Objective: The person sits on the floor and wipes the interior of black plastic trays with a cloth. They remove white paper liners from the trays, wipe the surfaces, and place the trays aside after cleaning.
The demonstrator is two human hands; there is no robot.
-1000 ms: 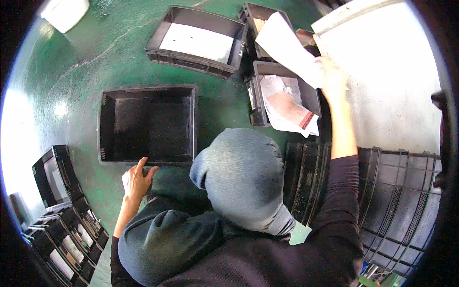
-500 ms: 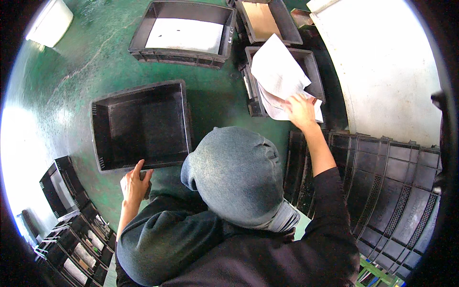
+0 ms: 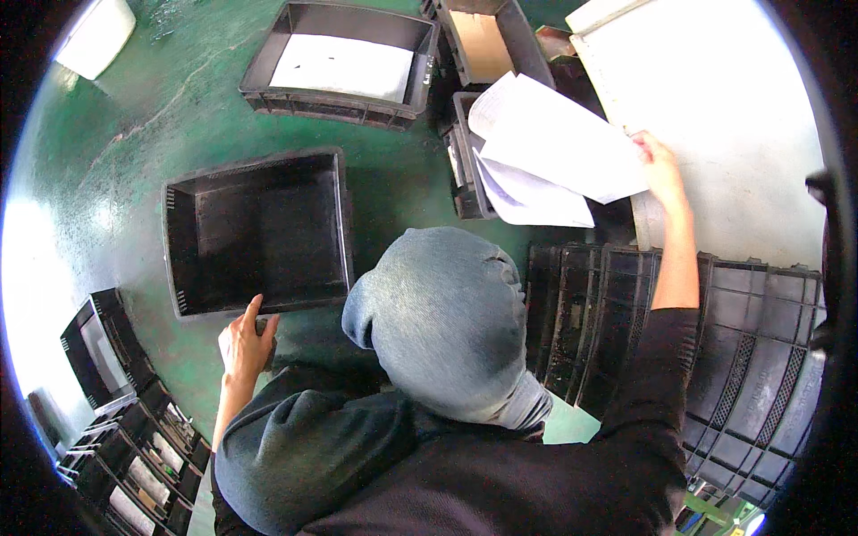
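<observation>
My left hand point(image 3: 245, 343) grips the near rim of an empty black plastic crate point(image 3: 259, 230) that stands on the green floor. My right hand point(image 3: 660, 166) is raised at the right and holds several large white paper sheets point(image 3: 554, 147) by their edge. The sheets hang over a narrow black crate point(image 3: 465, 170) and hide most of its inside. A grey-blue cloth head cover point(image 3: 447, 322) and my dark sleeves fill the lower middle of the view.
A black crate lined with a white sheet point(image 3: 344, 62) stands at the back, a crate lined with brown board point(image 3: 487, 40) beside it. A big white board point(image 3: 733, 125) lies at the right. Stacked black crates point(image 3: 679, 339) stand at the right, small bins point(image 3: 125, 429) at lower left.
My right hand has lifted the white sheets up and to the right, out over the narrow crate. The empty crate now sits closer to me. My left hand stays on its near rim.
</observation>
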